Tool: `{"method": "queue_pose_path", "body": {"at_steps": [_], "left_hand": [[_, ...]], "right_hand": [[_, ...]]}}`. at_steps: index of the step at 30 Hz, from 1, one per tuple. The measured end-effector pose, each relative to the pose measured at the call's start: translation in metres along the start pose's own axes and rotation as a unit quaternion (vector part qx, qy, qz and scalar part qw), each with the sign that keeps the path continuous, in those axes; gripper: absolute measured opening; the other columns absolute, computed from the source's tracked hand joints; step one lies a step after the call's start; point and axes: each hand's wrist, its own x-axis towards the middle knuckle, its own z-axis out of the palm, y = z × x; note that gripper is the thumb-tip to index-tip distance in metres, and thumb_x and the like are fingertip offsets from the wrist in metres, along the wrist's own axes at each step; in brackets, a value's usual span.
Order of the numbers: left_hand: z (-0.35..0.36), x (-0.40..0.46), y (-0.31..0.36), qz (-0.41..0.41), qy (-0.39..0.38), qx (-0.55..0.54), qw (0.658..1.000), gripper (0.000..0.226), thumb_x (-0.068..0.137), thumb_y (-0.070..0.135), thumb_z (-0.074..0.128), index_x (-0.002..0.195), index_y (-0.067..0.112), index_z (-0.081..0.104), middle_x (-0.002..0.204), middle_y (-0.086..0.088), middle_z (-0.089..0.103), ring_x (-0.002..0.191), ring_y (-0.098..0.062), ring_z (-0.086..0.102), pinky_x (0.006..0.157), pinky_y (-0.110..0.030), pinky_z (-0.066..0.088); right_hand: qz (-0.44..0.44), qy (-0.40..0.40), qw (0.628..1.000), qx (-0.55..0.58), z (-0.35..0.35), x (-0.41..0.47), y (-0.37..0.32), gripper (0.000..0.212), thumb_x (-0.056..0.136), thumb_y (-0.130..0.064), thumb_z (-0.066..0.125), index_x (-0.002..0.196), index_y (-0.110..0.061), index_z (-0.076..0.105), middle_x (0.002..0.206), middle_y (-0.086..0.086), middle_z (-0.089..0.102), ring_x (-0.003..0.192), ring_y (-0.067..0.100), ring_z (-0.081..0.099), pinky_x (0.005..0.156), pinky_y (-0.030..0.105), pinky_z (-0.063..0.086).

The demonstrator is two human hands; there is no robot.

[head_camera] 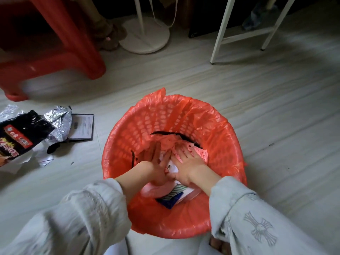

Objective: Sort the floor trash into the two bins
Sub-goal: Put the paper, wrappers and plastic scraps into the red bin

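Observation:
A round bin lined with an orange plastic bag (217, 124) stands on the floor right below me. Both my hands are inside it. My left hand (156, 162) lies flat with straight fingers on the crumpled paper trash (176, 144). My right hand (187, 162) presses down beside it, fingers spread over the same pile. A blue and white wrapper (174, 196) shows beneath my wrists. On the floor to the left lie a torn black snack bag with silver foil lining (27, 133) and a flat dark-edged card (83, 128). Only this one bin is in view.
A red plastic stool (60, 43) stands at the back left. A white round fan base (147, 34) and white frame legs (222, 28) are behind the bin. Pale wood floor stretches to the right.

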Motion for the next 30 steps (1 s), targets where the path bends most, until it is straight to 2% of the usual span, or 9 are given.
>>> {"method": "queue_pose_path", "body": {"at_steps": [5, 8, 9, 12, 13, 15, 20, 25, 30], "left_hand": [[-0.014, -0.028, -0.008, 0.018, 0.038, -0.027, 0.999, 0.069, 0.094, 0.057, 0.021, 0.147, 0.027, -0.011, 0.154, -0.016, -0.017, 0.141, -0.037, -0.017, 0.115, -0.054, -0.002], [-0.027, -0.058, -0.012, 0.095, 0.132, -0.08, 0.983, 0.051, 0.097, 0.045, 0.026, 0.144, 0.026, 0.028, 0.152, -0.023, 0.017, 0.138, -0.047, 0.017, 0.111, -0.058, 0.022], [-0.033, -0.068, -0.014, 0.115, 0.155, -0.063, 0.979, 0.049, 0.096, 0.042, 0.028, 0.142, 0.025, 0.034, 0.15, -0.023, 0.025, 0.135, -0.048, 0.023, 0.108, -0.058, 0.028], [-0.051, -0.108, -0.027, 0.074, 0.124, -0.05, 0.988, 0.06, 0.097, 0.042, 0.031, 0.148, 0.022, 0.007, 0.157, -0.01, 0.004, 0.145, -0.029, 0.0, 0.116, -0.048, 0.016], [-0.059, -0.123, -0.03, 0.063, 0.128, -0.05, 0.988, 0.061, 0.097, 0.04, 0.032, 0.149, 0.021, 0.007, 0.157, -0.009, 0.003, 0.145, -0.027, -0.001, 0.117, -0.045, 0.013], [-0.077, -0.161, -0.031, 0.058, 0.168, -0.05, 0.983, 0.057, 0.098, 0.035, 0.035, 0.148, 0.016, 0.014, 0.156, -0.012, 0.01, 0.145, -0.026, 0.005, 0.118, -0.04, 0.012], [-0.085, -0.266, -0.055, 0.043, 0.26, -0.106, 0.959, 0.041, 0.097, 0.028, 0.041, 0.134, 0.012, 0.044, 0.138, -0.012, 0.044, 0.126, -0.029, 0.043, 0.103, -0.036, 0.036], [-0.042, -0.387, -0.095, -0.028, 0.351, -0.14, 0.925, 0.037, 0.097, 0.029, 0.042, 0.131, 0.018, 0.049, 0.132, -0.005, 0.053, 0.122, -0.025, 0.048, 0.101, -0.032, 0.037], [0.013, -0.486, -0.127, -0.107, 0.414, -0.2, 0.882, 0.033, 0.097, 0.029, 0.043, 0.126, 0.018, 0.055, 0.13, 0.0, 0.057, 0.119, -0.018, 0.052, 0.1, -0.025, 0.037]], "right_hand": [[-0.042, 0.028, 0.999, -0.017, -0.018, -0.03, 0.01, 0.074, 0.096, -0.051, 0.03, 0.149, -0.016, -0.008, 0.157, 0.005, -0.014, 0.145, 0.019, -0.015, 0.117, 0.037, -0.008], [-0.049, 0.02, 0.998, -0.024, -0.038, -0.063, 0.019, 0.069, 0.098, -0.039, 0.035, 0.15, -0.012, -0.002, 0.158, 0.006, -0.006, 0.146, 0.019, -0.007, 0.117, 0.038, 0.001], [-0.049, 0.025, 0.998, -0.018, -0.045, -0.075, 0.02, 0.066, 0.097, -0.037, 0.036, 0.15, -0.014, 0.003, 0.159, 0.005, -0.002, 0.146, 0.02, -0.004, 0.117, 0.039, 0.004], [-0.043, 0.07, 0.996, 0.014, -0.07, -0.119, 0.015, 0.059, 0.098, -0.032, 0.037, 0.15, -0.019, 0.011, 0.158, 0.003, 0.006, 0.146, 0.02, 0.003, 0.117, 0.043, 0.009], [-0.042, 0.086, 0.995, 0.018, -0.079, -0.135, 0.011, 0.058, 0.099, -0.032, 0.036, 0.149, -0.02, 0.012, 0.158, 0.003, 0.008, 0.146, 0.02, 0.005, 0.117, 0.043, 0.01], [-0.035, 0.119, 0.992, 0.008, -0.094, -0.164, 0.0, 0.056, 0.099, -0.036, 0.034, 0.149, -0.019, 0.013, 0.157, 0.004, 0.012, 0.145, 0.022, 0.008, 0.117, 0.043, 0.014], [-0.043, 0.178, 0.982, 0.04, -0.129, -0.228, -0.04, 0.058, 0.098, -0.04, 0.038, 0.148, -0.018, 0.018, 0.152, 0.008, 0.03, 0.138, 0.027, 0.03, 0.111, 0.042, 0.029], [-0.093, 0.197, 0.975, 0.039, -0.156, -0.279, -0.116, 0.058, 0.098, -0.037, 0.038, 0.148, -0.014, 0.019, 0.151, 0.012, 0.031, 0.138, 0.027, 0.031, 0.109, 0.032, 0.027], [-0.172, 0.214, 0.961, 0.025, -0.164, -0.302, -0.209, 0.052, 0.098, -0.036, 0.04, 0.144, -0.015, 0.028, 0.144, 0.014, 0.041, 0.131, 0.03, 0.04, 0.104, 0.036, 0.034]]}}
